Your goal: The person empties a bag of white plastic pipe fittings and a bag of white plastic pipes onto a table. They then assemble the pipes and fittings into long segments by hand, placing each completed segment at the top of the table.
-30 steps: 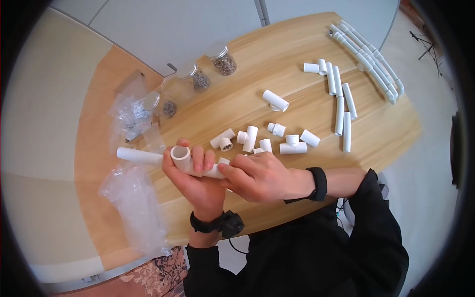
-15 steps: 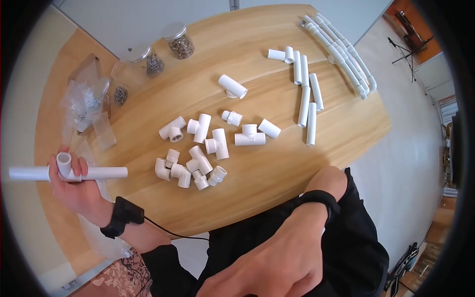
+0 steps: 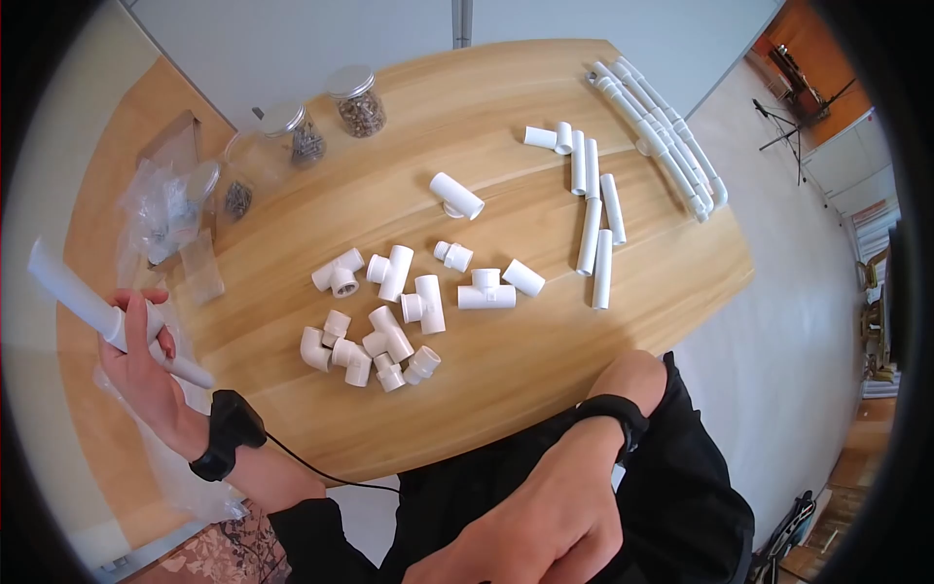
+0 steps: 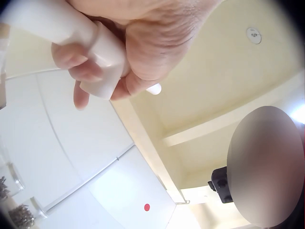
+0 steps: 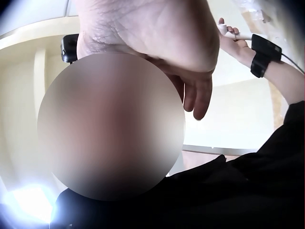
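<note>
At the table's left side, my left hand point(image 3: 146, 370) grips a white tee with a long pipe point(image 3: 73, 290) out of one end and another pipe point(image 3: 190, 372) out of the other. In the left wrist view, fingers and thumb of the left hand point(image 4: 157, 43) wrap the tee point(image 4: 108, 57). My right hand point(image 3: 540, 526) is held up in front of the body, low in the head view, away from the parts. Seen from the right wrist, the right hand point(image 5: 159, 38) has loosely hanging fingers and no visible object; part of it is hidden.
White fittings, among them a tee point(image 3: 424, 304) and an elbow point(image 3: 313, 348), lie mid-table point(image 3: 506, 365). Loose pipes point(image 3: 603, 268) and a pipe bundle point(image 3: 657, 136) lie to the right. Jars point(image 3: 360, 107) stand at the back left, near plastic bags point(image 3: 161, 214).
The right hand has left the piece and moved down toward the body. The left hand has carried the pipe assembly left and tilted it, its far end now raised.
</note>
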Available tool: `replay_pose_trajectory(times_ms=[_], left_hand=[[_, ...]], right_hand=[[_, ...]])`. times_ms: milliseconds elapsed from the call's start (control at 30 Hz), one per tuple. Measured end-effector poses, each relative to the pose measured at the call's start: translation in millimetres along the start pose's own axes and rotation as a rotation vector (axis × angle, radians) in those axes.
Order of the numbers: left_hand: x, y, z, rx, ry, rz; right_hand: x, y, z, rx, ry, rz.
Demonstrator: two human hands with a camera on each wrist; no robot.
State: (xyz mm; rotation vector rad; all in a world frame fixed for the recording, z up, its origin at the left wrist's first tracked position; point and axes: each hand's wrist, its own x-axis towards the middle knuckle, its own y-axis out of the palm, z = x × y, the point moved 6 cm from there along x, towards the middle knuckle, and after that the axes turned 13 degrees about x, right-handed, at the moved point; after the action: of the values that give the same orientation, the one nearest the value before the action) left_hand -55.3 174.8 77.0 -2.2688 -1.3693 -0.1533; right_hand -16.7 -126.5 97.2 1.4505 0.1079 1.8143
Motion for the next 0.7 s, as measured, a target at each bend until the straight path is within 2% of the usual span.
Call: replay_pose_trajectory(times_ms=[67, 133, 200, 300, 333, 367, 400, 433, 500, 600, 633, 700], left_hand=[[-1, 4, -4, 0.131, 0.073, 0.014], [-3, 6, -6, 0.178, 0.056, -0.003], [-7, 4, -13, 0.247, 0.040, -0.044], [-12, 9, -21, 0.310, -0.019, -0.027], [-12, 12, -22, 0.333, 0.026, 0.024], [-13, 15, -23, 0.361, 0.069, 0.080], [-13, 13, -21, 0.374, 0.059, 0.066], [-13, 16, -21, 0.384, 0.114, 0.114], [-15, 22, -24, 0.378, 0.169, 0.167], [-18, 34, -25, 0.447, 0.165, 0.239], [-20, 40, -25, 0.435, 0.211, 0.265], [-23, 52, -24, 0.426, 0.257, 0.286]], right_hand=[[-1, -6, -1, -0.012, 0.048, -0.007], [-2, -9, -3, -0.173, 0.077, 0.170], [-1, -25, 11, -0.395, 0.286, 0.168], [0, -60, 64, -1.246, 0.167, -0.217], [-3, -71, 81, -1.569, 0.159, -0.263], [-3, -83, 97, -1.754, 0.307, -0.461], [-9, -92, 108, -1.852, 0.376, -0.570], [-12, -99, 115, -1.920, 0.339, -0.611], [-16, -107, 123, -1.944, 0.401, -0.624], [-28, -122, 128, -1.964, 0.594, -0.707], [-30, -124, 127, -1.965, 0.594, -0.703], [-37, -133, 120, -1.928, 0.738, -0.706]])
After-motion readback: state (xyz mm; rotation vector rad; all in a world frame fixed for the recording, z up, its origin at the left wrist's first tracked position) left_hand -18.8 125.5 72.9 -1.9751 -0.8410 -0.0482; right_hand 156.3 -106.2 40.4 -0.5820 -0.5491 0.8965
